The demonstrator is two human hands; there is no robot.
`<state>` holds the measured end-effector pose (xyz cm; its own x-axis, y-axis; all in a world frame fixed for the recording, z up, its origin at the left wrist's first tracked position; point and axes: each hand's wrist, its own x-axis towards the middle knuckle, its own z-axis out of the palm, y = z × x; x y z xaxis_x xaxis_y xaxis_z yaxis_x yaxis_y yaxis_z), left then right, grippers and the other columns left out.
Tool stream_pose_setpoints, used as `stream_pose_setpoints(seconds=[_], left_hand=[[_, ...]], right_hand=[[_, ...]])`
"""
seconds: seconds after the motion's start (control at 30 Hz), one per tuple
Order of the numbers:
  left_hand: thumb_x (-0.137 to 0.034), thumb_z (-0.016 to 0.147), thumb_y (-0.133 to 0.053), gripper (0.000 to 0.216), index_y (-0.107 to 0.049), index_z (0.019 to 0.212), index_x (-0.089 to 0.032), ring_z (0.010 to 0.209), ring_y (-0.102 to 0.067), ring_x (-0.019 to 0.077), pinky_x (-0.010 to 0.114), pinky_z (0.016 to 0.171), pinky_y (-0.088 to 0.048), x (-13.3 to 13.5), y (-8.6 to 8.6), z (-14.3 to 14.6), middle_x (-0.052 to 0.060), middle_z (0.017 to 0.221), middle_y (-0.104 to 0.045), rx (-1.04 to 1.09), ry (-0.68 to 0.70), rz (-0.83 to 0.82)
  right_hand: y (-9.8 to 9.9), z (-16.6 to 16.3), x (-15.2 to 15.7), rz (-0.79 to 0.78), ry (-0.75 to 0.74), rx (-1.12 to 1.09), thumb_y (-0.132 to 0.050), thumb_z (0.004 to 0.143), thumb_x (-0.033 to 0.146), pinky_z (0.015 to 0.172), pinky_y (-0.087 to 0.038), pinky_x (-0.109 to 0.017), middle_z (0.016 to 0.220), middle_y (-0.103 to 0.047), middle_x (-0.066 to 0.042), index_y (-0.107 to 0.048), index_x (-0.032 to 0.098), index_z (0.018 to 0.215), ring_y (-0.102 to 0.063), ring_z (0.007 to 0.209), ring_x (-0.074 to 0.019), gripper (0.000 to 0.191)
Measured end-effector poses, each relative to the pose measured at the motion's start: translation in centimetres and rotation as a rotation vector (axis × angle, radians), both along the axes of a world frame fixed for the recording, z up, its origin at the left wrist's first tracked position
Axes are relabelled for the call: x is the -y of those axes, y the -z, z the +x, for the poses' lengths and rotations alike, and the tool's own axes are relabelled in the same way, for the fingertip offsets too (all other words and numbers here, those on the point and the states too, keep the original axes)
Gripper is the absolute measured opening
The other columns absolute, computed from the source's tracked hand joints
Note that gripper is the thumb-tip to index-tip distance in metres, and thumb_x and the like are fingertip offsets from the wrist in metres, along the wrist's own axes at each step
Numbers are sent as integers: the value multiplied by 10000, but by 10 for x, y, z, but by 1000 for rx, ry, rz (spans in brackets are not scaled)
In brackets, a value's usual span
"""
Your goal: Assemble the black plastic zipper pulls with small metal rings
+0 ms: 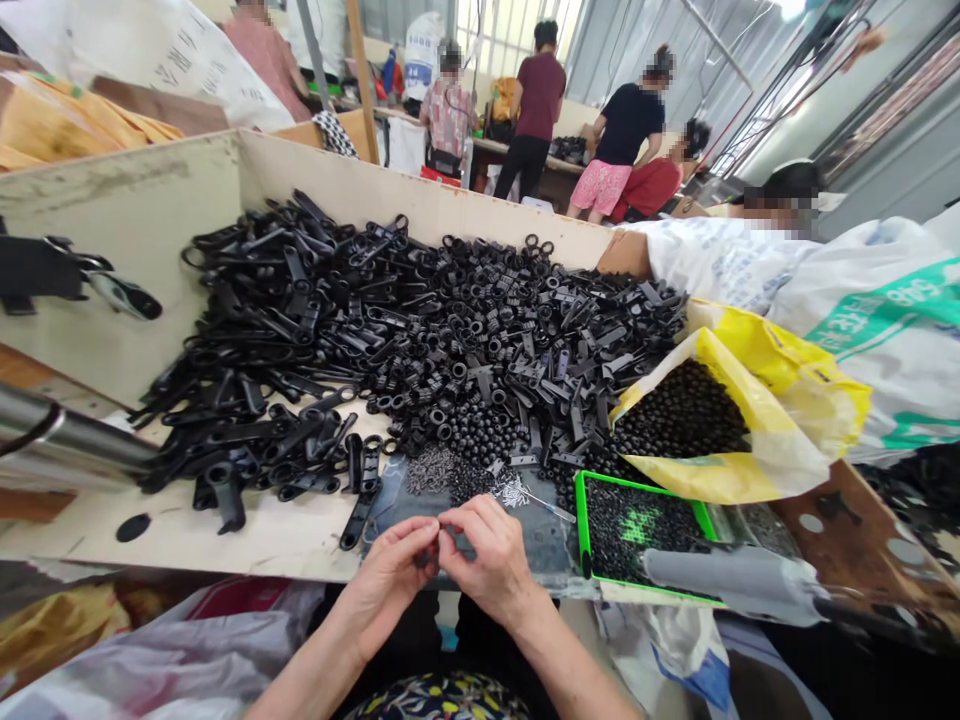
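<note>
My left hand (397,572) and my right hand (491,560) meet at the front edge of the bench, thumbs and fingertips pinched together. Whatever sits between the fingertips is too small and covered to make out. Just beyond the hands lie a heap of small silvery pins (514,491), a thin screwdriver-like tool (551,506), a pile of tiny grey parts (431,470) and a mound of black balls (480,432). Left of the hands, a black plastic lever-shaped part (361,512) rests on the dark mat (540,550).
Black plastic parts (360,290) fill the wooden-walled bench. At right stand a green tray (581,530) of small black pieces, a yellow bag (780,370) of black balls and a grey-wrapped handle (739,582). A metal tube (75,440) juts in at left. Several people work behind.
</note>
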<state>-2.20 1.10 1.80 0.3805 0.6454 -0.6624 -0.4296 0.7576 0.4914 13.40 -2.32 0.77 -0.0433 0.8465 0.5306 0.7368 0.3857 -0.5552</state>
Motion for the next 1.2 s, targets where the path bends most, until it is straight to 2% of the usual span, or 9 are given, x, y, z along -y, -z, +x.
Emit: stream_pose_setpoints(seconds=[0.4,0.53,0.6,0.73,0.8,0.9,1.0,1.1,1.2], left_hand=[[-300,549,-1016,368,-781,797,-165,698,-610,119,240,672,-529,6,8,0,17,778,-689,15,45,-103],[-414,664,-946,334,-782,835,-179,681,-581,134,248,647,-475,11,7,0,25,773,-680,-60,117,73],[-464,759,-861,311,-789,875,-185,681,-574,155,269,648,-449,9,4,-6,43,791,-697,-254,147,307],[-407,945,-654,244,-762,865,-203,828,-605,219,333,809,-444,-17,-5,-33,74,872,-726,-959,126,956],[-368,992,-579,266,-743,862,-203,894,-599,242,368,881,-419,-37,-9,-47,90,901,-727,-1260,155,1145],[-353,1003,-559,263,-736,895,-190,966,-591,276,404,896,-383,-61,-9,-59,115,950,-726,-1590,274,1200],[-453,988,-589,325,-740,873,-189,1011,-579,309,428,870,-357,-72,-5,-61,135,957,-707,-1811,409,1169],[-556,969,-597,423,-751,820,-191,1032,-566,330,453,874,-340,-77,0,-58,152,947,-697,-1902,523,1176],[-535,961,-613,404,-774,850,-181,1055,-563,348,475,890,-336,-84,4,-52,172,979,-708,-1903,547,1154]], right_hand=[[6,2,3,-86,-46,-73,-594,920,163,661,-518,-293,850,-692,-36,-673,224,1000,-633,783,-181,128],[3,10,4,-120,-56,-104,-601,925,171,688,-523,-310,859,-687,-36,-676,230,1017,-634,787,-181,133],[4,16,5,-134,-47,-122,-613,926,172,697,-521,-313,863,-681,-31,-678,232,1027,-634,789,-177,134],[12,27,6,-164,-13,-139,-632,924,158,658,-498,-294,864,-661,-18,-681,229,1035,-605,741,-154,141],[16,29,7,-182,-12,-141,-634,929,166,630,-489,-285,856,-648,-13,-685,227,1039,-582,706,-144,135],[20,28,7,-195,-21,-135,-637,932,181,619,-486,-285,838,-637,-9,-691,227,1043,-567,685,-142,131],[22,24,6,-198,-24,-133,-640,932,188,620,-483,-286,829,-634,-7,-695,231,1051,-567,681,-145,138],[24,20,5,-204,-33,-138,-642,932,189,629,-485,-286,828,-635,-5,-695,232,1044,-569,680,-144,132],[27,17,4,-210,-48,-140,-642,934,190,638,-490,-287,834,-638,-6,-693,230,1044,-565,680,-142,128]])
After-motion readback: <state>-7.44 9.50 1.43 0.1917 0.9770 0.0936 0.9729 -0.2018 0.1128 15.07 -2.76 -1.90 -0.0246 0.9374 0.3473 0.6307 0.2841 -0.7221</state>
